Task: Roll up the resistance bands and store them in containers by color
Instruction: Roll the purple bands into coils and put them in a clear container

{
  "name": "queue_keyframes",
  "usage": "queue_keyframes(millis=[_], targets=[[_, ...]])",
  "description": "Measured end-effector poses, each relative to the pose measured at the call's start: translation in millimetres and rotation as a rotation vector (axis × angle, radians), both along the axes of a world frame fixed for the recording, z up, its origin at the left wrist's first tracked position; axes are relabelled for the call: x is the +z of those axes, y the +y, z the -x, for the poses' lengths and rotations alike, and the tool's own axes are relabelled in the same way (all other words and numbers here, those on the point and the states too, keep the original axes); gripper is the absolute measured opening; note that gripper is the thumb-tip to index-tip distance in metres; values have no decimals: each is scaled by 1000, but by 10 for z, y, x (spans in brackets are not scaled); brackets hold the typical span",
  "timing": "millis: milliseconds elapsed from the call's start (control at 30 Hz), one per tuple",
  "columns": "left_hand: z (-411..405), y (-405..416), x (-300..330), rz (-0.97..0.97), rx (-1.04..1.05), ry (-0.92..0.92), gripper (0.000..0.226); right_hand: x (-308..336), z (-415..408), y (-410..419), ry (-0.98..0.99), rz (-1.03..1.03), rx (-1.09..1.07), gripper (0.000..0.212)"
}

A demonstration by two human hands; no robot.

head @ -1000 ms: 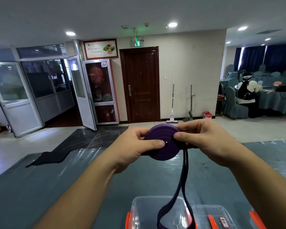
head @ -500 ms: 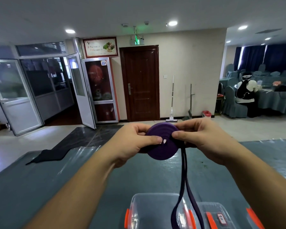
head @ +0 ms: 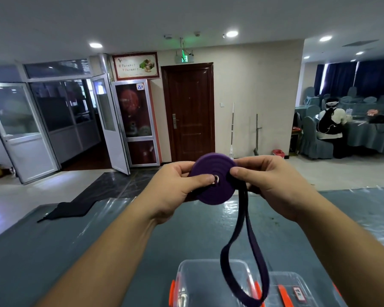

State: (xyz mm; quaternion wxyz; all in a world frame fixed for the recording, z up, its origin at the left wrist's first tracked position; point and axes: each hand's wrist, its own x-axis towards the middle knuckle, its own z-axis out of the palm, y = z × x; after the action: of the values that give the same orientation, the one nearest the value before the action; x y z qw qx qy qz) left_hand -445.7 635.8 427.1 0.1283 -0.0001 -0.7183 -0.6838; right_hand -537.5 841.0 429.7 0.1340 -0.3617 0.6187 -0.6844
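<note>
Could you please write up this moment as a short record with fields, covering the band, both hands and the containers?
band: purple resistance band, mostly wound into a flat coil, held up above the table
loose end: unrolled loop hangs from the coil's right side over the containers
left hand: grips the coil, thumb near its centre
right hand: pinches the coil's right edge where the loop leaves it
containers: two clear plastic boxes with orange latches, at the table's near edge
box contents: cannot tell

We lose both clear containers at the bottom edge. The purple band hides the fingers of our left hand; its hanging loop blurs. The wall sign's text is unreadable.
</note>
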Motion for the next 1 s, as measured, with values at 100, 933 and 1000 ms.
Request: queue_keyframes(millis=[100, 933, 1000], targets=[[39, 42, -107, -155, 38, 31, 40, -28, 6, -24, -27, 42, -30, 30], [3, 66, -185, -111, 15, -4, 38, -173, 5, 3, -27, -8, 42, 25], [3, 82, -212, -83, 9, -10, 42, -191, 16, 26, -16, -35, 49, 26]])
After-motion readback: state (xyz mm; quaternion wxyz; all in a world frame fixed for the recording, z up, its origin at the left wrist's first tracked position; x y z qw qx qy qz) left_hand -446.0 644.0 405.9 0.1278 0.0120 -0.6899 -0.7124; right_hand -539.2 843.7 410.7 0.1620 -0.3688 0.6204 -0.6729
